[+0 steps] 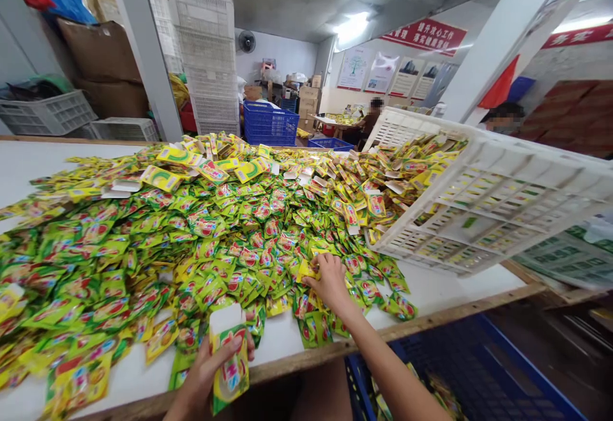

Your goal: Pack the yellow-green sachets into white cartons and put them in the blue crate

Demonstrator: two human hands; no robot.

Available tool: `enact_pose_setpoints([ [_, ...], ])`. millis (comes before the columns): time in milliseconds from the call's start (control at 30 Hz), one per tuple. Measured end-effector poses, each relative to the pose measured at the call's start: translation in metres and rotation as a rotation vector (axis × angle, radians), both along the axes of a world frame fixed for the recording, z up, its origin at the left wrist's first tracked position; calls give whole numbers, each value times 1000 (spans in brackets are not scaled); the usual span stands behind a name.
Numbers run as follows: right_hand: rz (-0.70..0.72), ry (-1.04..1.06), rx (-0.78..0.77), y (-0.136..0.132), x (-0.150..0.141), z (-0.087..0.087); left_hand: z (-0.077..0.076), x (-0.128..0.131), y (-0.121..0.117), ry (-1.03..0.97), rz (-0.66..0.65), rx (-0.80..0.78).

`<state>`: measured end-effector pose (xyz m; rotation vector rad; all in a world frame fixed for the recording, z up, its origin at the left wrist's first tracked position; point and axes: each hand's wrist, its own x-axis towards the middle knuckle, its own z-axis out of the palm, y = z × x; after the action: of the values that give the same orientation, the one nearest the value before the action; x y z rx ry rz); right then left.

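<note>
Over the bench's near edge, an open-flapped carton is pinched upright between the left hand's thumb and fingers. Farther in, the right hand pinches a yellow packet at the pile of green packets.

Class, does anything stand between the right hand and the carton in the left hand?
Fingertips of the left hand curl round the carton on the side facing the right hand; nothing else visible stands between. Green sachets lie below.
</note>
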<state>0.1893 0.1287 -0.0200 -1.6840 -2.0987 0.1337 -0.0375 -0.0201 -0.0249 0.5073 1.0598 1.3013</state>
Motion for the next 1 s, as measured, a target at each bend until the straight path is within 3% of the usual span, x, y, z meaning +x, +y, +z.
enact_pose_setpoints([
  [167,133,39,-99,1,6,6,2,1,-1,23,24,-45],
  [300,248,-9,-133,10,10,21,1,0,-1,29,43,-105],
  [433,403,-89,-162,24,-3,38,-3,0,0,38,60,-88],
  [533,492,-166,-187,34,-19,41,-6,1,0,32,63,-48],
  [733,482,-236,-130,38,-30,36,-4,1,-1,24,69,-27],
  [1000,465,-108,-90,27,-20,34,0,3,-2,27,72,-50],
])
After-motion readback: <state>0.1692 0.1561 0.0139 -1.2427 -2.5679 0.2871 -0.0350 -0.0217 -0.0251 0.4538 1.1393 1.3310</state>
